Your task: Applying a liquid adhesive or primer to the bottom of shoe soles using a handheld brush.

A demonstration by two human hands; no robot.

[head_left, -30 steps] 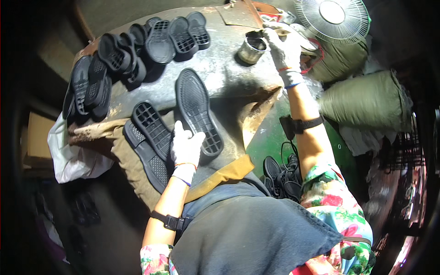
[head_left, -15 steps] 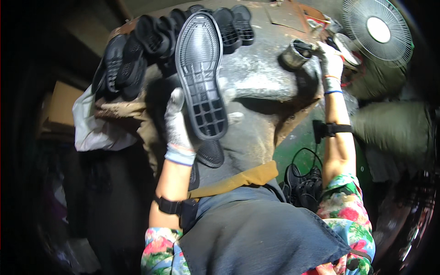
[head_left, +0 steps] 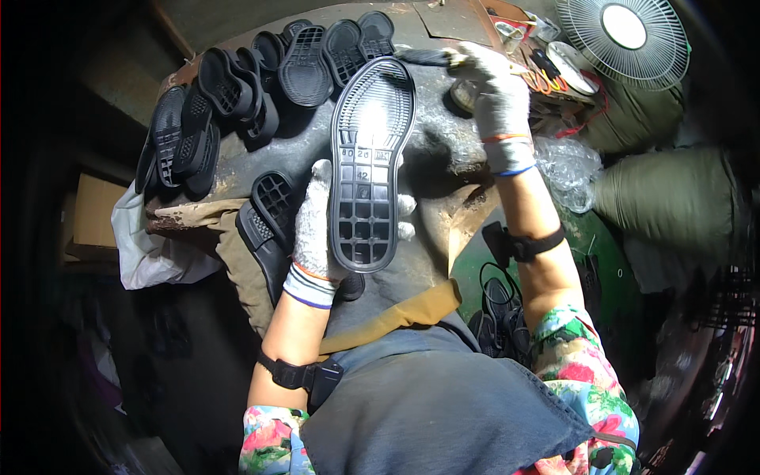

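In my gloved left hand I hold a black shoe sole, its gridded inner side facing up and its heel end toward me. The fingers wrap round its right edge and the thumb lies along the left. My gloved right hand grips a brush whose dark bristles point left, close to the toe end of the sole. I cannot tell whether the bristles touch it. Partly hidden behind that hand stands a small can on the worktable.
More black soles line the far and left side of the table. Several other soles lie near my left wrist. A fan, scissors and stuffed green sacks are at the right. Black shoes stand on the green floor.
My right hand has moved left from the can with the brush, toward the sole's toe end. The held sole has come slightly nearer to me, and the view has shifted.
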